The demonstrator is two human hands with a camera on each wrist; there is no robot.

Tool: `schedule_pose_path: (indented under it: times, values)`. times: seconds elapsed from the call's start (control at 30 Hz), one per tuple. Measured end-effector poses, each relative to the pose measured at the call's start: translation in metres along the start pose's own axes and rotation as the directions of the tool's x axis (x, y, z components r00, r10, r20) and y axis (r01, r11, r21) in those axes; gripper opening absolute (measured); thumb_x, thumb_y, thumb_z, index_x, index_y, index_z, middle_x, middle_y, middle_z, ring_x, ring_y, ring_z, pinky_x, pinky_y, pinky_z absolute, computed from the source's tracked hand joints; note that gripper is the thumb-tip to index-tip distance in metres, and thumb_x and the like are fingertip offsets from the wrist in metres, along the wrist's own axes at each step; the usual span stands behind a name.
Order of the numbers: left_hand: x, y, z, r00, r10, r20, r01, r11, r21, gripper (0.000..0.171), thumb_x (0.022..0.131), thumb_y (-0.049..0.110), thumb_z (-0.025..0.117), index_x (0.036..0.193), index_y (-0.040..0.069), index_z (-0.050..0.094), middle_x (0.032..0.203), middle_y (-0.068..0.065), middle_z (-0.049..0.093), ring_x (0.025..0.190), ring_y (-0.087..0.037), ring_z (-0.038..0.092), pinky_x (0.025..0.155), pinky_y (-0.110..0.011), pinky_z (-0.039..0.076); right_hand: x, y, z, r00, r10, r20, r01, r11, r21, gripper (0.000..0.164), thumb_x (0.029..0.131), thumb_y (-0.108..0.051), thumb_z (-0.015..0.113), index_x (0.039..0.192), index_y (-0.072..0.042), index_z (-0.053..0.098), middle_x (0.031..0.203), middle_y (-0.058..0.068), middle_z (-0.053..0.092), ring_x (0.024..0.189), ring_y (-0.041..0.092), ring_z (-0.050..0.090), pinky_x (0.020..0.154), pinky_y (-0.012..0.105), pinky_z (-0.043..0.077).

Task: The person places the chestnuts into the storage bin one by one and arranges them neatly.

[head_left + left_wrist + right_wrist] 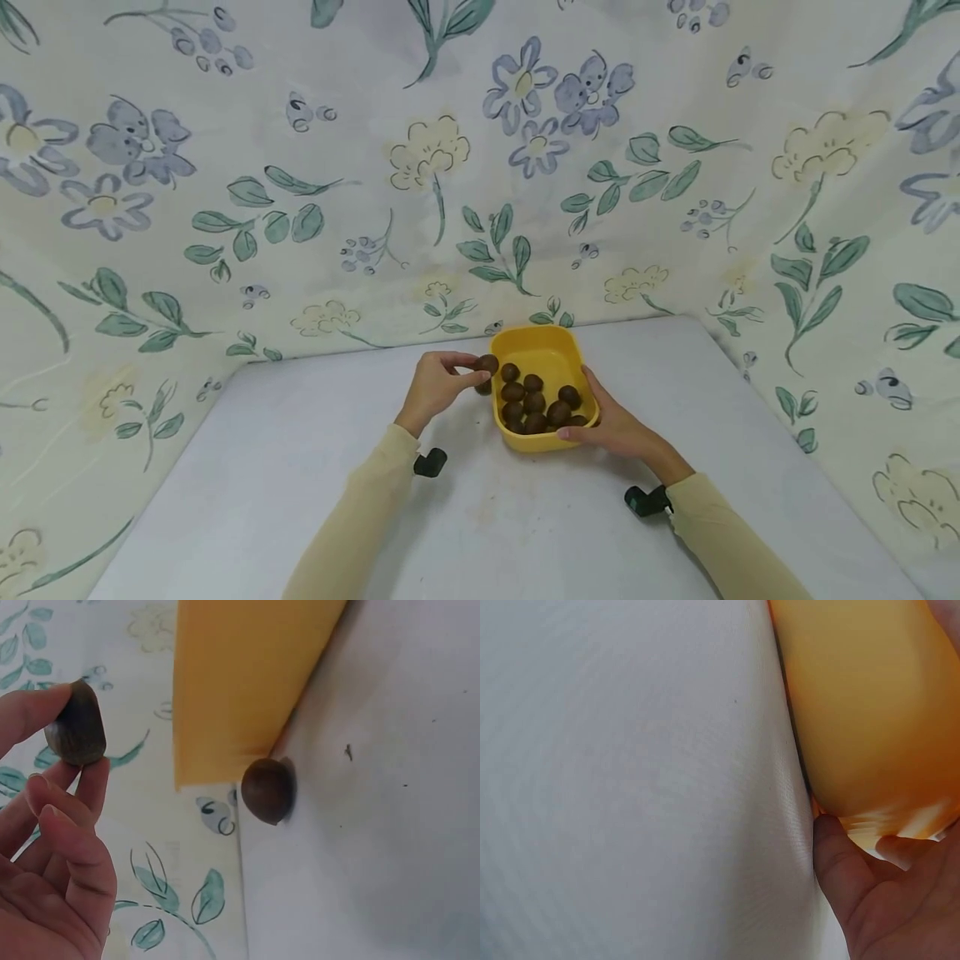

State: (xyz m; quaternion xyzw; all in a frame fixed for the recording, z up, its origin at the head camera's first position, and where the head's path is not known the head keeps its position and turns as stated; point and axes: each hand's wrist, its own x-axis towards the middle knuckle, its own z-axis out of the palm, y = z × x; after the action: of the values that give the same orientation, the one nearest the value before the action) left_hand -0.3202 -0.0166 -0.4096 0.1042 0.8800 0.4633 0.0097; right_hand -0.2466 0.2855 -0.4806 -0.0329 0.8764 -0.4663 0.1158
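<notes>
Between thumb and fingertips, my left hand pinches a dark brown chestnut beside the left rim of a yellow plastic container. The left wrist view shows this held chestnut glossy, with one flattish side. Another chestnut lies on the table, close against the container's outer wall. Several chestnuts fill the near part of the container; its far part shows bare floor. My right hand grips the container's near right corner, thumb over the rim and fingers along the right side.
The container stands on a white-covered table, near its back edge. A floral cloth hangs behind and at both sides. Dark wrist devices sit at both sleeves. Small dark specks lie on the table.
</notes>
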Motion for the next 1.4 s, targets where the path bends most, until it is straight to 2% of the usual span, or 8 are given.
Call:
schedule_pose_path:
  times: [0.27, 0.37, 0.5, 0.67, 0.87, 1.17, 1.27, 1.4]
  values:
    - [0.026, 0.003, 0.013, 0.998, 0.064, 0.015, -0.064, 0.997, 0.035, 0.039, 0.085, 0.032, 0.085, 0.116, 0.009, 0.079, 0.115, -0.008, 0.077, 0.083, -0.021, 0.052, 0.064, -0.026, 0.043, 0.0, 0.003, -0.003, 1.0, 0.0, -0.011, 0.0, 1.0, 0.001, 0.126, 0.082, -0.058, 0.081, 0.167, -0.026, -0.007, 0.176, 0.013, 0.002, 0.161, 0.043, 0.012, 0.124, 0.066, 0.022]
    - [0.034, 0.005, 0.019, 0.998, 0.059, 0.032, -0.06, 0.997, 0.048, 0.04, 0.086, 0.032, 0.085, 0.118, 0.009, 0.078, 0.12, -0.008, 0.076, 0.088, -0.023, 0.054, 0.068, -0.028, 0.045, 0.0, 0.002, -0.003, 1.0, 0.002, -0.007, -0.002, 1.0, 0.006, 0.125, 0.083, -0.057, 0.081, 0.167, -0.026, -0.007, 0.176, 0.012, 0.002, 0.161, 0.042, 0.011, 0.125, 0.066, 0.02]
    - [0.042, 0.003, 0.027, 0.999, 0.023, 0.049, -0.025, 0.998, 0.052, 0.04, 0.086, 0.031, 0.085, 0.119, 0.01, 0.077, 0.13, -0.008, 0.073, 0.106, -0.027, 0.06, 0.087, -0.036, 0.054, -0.001, 0.001, -0.001, 1.0, -0.001, -0.004, 0.001, 1.0, 0.015, 0.125, 0.083, -0.057, 0.08, 0.167, -0.026, -0.007, 0.176, 0.012, 0.001, 0.162, 0.042, 0.01, 0.125, 0.066, 0.02]
    - [0.048, -0.001, 0.037, 0.997, -0.02, 0.069, 0.016, 0.998, 0.054, 0.04, 0.086, 0.031, 0.085, 0.119, 0.009, 0.077, 0.127, -0.008, 0.074, 0.123, -0.03, 0.062, 0.104, -0.047, 0.054, -0.001, 0.002, 0.002, 1.0, -0.031, -0.004, 0.031, 0.999, 0.027, 0.125, 0.082, -0.056, 0.081, 0.167, -0.027, -0.006, 0.177, 0.01, 0.002, 0.162, 0.041, 0.013, 0.125, 0.064, 0.023]
    - [0.052, 0.001, 0.046, 0.996, -0.049, 0.078, 0.044, 0.996, 0.073, 0.039, 0.086, 0.03, 0.085, 0.117, 0.008, 0.078, 0.125, -0.009, 0.072, 0.125, -0.03, 0.061, 0.109, -0.047, 0.052, -0.001, 0.003, 0.002, 0.999, -0.035, -0.009, 0.035, 0.999, 0.02, 0.126, 0.082, -0.058, 0.081, 0.167, -0.026, -0.005, 0.177, 0.01, 0.003, 0.162, 0.041, 0.012, 0.125, 0.064, 0.023]
    - [0.059, 0.004, 0.056, 0.993, -0.022, 0.119, -0.002, 0.982, 0.191, 0.032, 0.085, 0.028, 0.086, 0.11, 0.008, 0.08, 0.118, -0.007, 0.074, 0.116, -0.028, 0.063, 0.108, -0.045, 0.053, -0.001, 0.002, 0.001, 1.0, -0.013, -0.009, 0.013, 1.0, 0.012, 0.125, 0.082, -0.06, 0.08, 0.167, -0.027, -0.005, 0.177, 0.01, 0.002, 0.162, 0.041, 0.011, 0.124, 0.065, 0.022]
    - [0.06, 0.005, 0.058, 0.993, -0.008, 0.119, -0.022, 0.968, 0.25, 0.03, 0.085, 0.027, 0.086, 0.108, 0.008, 0.08, 0.117, -0.007, 0.075, 0.114, -0.027, 0.064, 0.107, -0.045, 0.052, -0.001, 0.002, 0.001, 1.0, -0.019, -0.008, 0.019, 1.0, 0.012, 0.125, 0.081, -0.061, 0.08, 0.167, -0.027, -0.004, 0.177, 0.01, 0.003, 0.162, 0.041, 0.011, 0.125, 0.065, 0.022]
    - [0.061, 0.006, 0.061, 0.991, 0.008, 0.133, -0.056, 0.931, 0.361, 0.029, 0.085, 0.028, 0.086, 0.107, 0.009, 0.081, 0.114, -0.006, 0.073, 0.111, -0.024, 0.064, 0.105, -0.044, 0.053, -0.002, 0.001, 0.001, 1.0, -0.022, -0.012, 0.022, 1.0, 0.009, 0.126, 0.081, -0.06, 0.081, 0.167, -0.026, -0.004, 0.176, 0.011, 0.004, 0.161, 0.041, 0.012, 0.124, 0.065, 0.023]
